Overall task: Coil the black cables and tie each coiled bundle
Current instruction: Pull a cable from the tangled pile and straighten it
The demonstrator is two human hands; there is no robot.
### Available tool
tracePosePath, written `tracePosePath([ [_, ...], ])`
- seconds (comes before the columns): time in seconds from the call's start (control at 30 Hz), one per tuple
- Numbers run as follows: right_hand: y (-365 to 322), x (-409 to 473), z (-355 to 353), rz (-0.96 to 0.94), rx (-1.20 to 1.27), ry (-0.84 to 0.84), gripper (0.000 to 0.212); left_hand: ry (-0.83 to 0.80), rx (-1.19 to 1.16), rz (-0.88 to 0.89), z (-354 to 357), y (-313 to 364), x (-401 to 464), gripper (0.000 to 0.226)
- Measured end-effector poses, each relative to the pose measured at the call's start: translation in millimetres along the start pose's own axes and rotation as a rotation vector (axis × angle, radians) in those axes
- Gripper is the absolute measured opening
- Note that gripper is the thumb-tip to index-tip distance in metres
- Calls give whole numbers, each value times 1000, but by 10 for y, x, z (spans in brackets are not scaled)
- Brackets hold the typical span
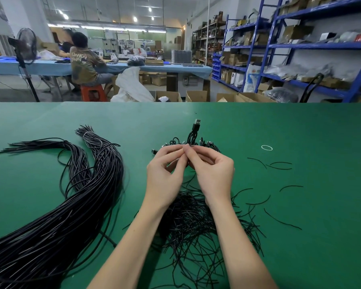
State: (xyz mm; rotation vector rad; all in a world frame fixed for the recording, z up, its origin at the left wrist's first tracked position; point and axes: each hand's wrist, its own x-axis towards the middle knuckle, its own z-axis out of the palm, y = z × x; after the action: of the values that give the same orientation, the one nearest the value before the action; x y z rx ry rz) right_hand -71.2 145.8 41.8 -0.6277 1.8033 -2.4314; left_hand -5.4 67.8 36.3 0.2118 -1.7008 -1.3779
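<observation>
Coiled cable (193, 134) held above mid-table, just past the fingertips; its USB plug (197, 122) points up and away. Left hand (165, 170) and right hand (212, 170) meet at the coil, thumbs and forefingers pinching it; whether a tie is between them cannot be told. Pile of short black ties (194, 222) lies beneath the wrists. Long cable bundles (75, 197) to the left on the green table (300, 126). White rubber band (266, 147) to the right, well apart.
</observation>
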Motion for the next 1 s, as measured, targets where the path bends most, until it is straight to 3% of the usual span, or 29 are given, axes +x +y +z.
tracePosePath([
  [0.23,24,-6,-20,-40,22,46,7,-96,-51,-46,-7,6,5,22],
  [0.47,107,-15,-1,-129,-93,135,11,-70,27,-20,3,-23,-16,24],
  [0.63,109,13,-48,-161,-124,109,7,-76,-14,-26,-10,-34,7,21],
  [0.73,133,28,-74,-204,-166,111,4,-45,-167,-170,-27,-33,54,15],
  [0.83,155,9,-88,-235,-182,51,4,-31,-439,-466,-65,-1,114,12],
  [0.9,153,-13,-95,-239,-147,-14,11,-97,-595,-680,-126,12,143,26],
  [1.0,135,1,-127,-224,-141,-109,16,-194,-642,-896,-206,46,141,34],
])
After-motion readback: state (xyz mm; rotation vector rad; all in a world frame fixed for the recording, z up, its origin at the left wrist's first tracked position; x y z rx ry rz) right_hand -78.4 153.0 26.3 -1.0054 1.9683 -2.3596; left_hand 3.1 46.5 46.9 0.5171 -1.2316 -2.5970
